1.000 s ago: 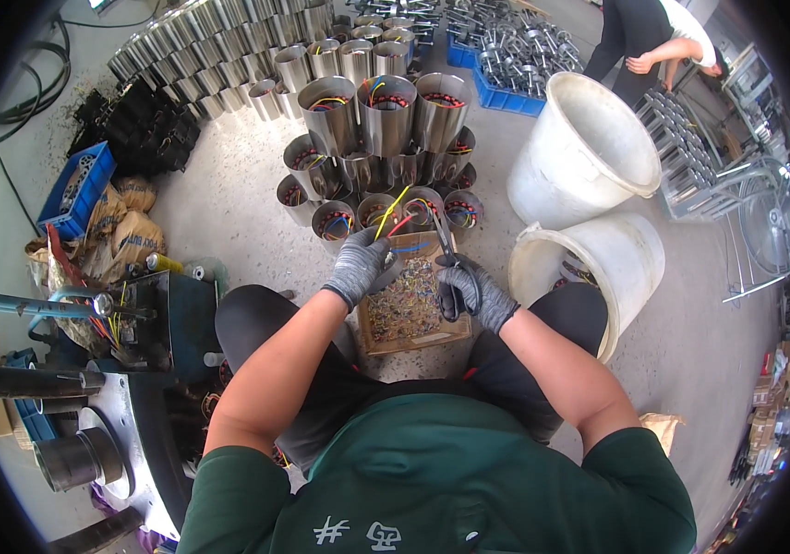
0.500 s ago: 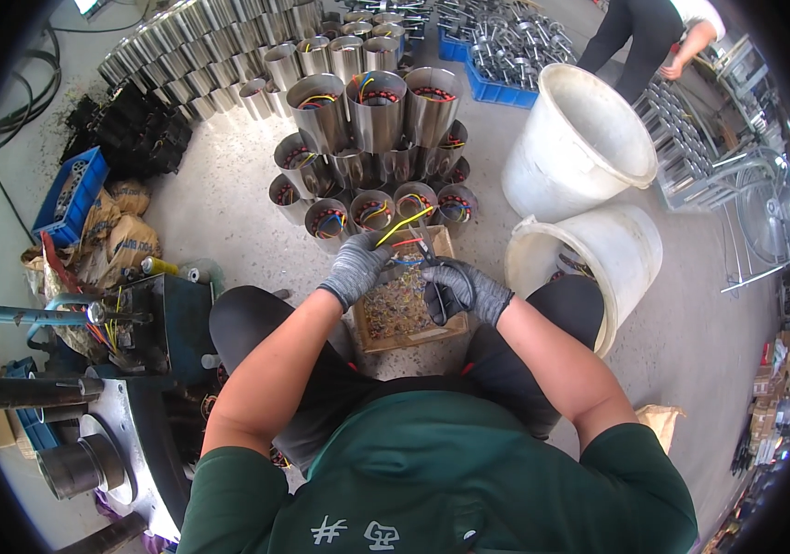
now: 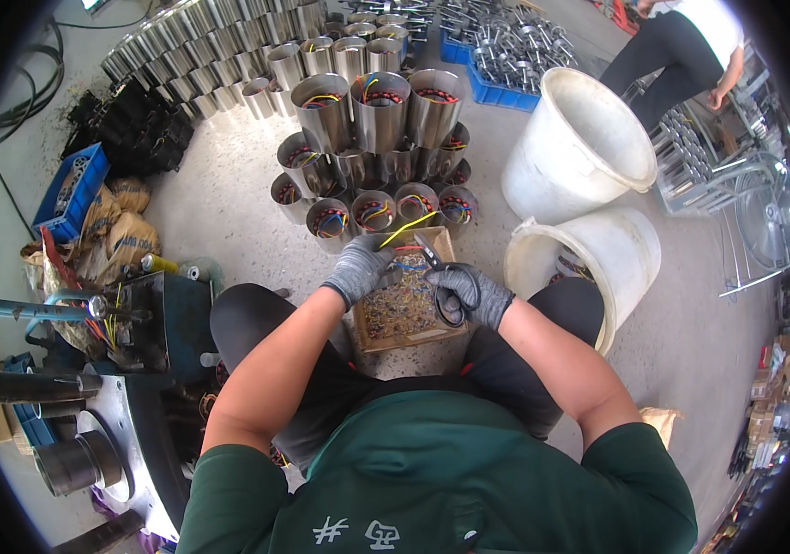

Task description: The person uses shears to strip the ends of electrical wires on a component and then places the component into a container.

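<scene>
My left hand, in a grey knit glove, is closed round a bunch of thin wires. A long yellow wire sticks out of it toward the upper right, with a red wire and a blue wire below. What the wires join to cannot be seen. In my right hand, also gloved, is a pair of scissors with dark loop handles; the blades point up and left, close to the wire ends. Below both hands lies a shallow tray strewn with small coloured wire clippings.
Steel cylinders with coloured wires inside stand stacked ahead, with more rows behind. Two white tubs are at the right, one tipped over. A machine stands at my left. A blue crate of metal parts and another person are farther off.
My right hand and the scissors have shifted slightly right. The yellow wire's tip has moved a little right. The other person in the background has moved right.
</scene>
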Tool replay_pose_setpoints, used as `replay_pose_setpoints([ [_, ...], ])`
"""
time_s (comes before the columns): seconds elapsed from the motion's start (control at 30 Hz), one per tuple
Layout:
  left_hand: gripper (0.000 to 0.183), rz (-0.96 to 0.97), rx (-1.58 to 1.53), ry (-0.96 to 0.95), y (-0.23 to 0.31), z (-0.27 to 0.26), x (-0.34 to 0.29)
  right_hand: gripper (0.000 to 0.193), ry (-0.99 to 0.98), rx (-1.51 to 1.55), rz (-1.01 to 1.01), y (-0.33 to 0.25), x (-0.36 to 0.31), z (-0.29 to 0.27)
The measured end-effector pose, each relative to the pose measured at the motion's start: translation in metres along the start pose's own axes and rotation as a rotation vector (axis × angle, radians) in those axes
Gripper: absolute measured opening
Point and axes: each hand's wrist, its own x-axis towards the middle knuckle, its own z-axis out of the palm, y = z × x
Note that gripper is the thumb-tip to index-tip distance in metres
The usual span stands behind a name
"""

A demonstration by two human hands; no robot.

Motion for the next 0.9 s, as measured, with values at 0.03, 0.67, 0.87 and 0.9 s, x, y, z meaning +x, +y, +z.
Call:
replay_pose_setpoints([
  [0.03, 0.029, -0.029, -0.068, 0.000, -0.001, -0.001, -0.001, 0.028, -0.014, 0.000, -0.040, 0.000, 0.000, 0.000],
  [0.67, 0.035, -0.049, 0.154, -0.151, -0.034, -0.002, 0.013, 0.042, 0.127, -0.120, -0.103, -0.020, -0.009, 0.006],
  [0.87, 0.034, -0.010, 0.288, -0.146, -0.032, -0.003, 0.014, 0.033, 0.104, -0.027, -0.075, -0.018, -0.015, 0.000],
  [0.9, 0.034, -0.005, 0.302, -0.148, -0.032, -0.003, 0.014, 0.035, 0.113, -0.010, -0.060, -0.018, -0.015, -0.002],
])
